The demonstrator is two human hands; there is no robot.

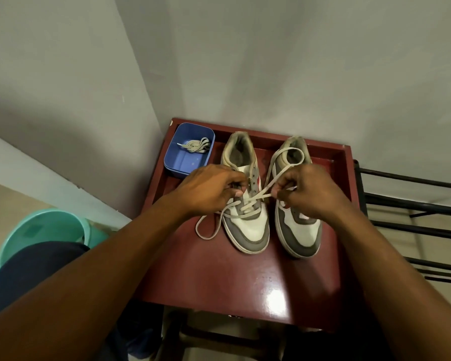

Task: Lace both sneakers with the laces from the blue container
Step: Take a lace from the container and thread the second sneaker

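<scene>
Quick count, for anyone keeping score. Two sneakers: the left sneaker (248, 225) under the left hand (211, 188), and the right sneaker (301, 230) under the right hand (307, 188). So two hands as well. Two laces: the threaded lace (255, 198) pinched between both hands, and the spare lace (197, 145) just past the left hand. One blue container (176, 142), same spot. One red table (219, 277) below both hands. One teal tub (44, 225) way out left of the left hand, and one black rack (414, 204) out beyond the right hand.
</scene>
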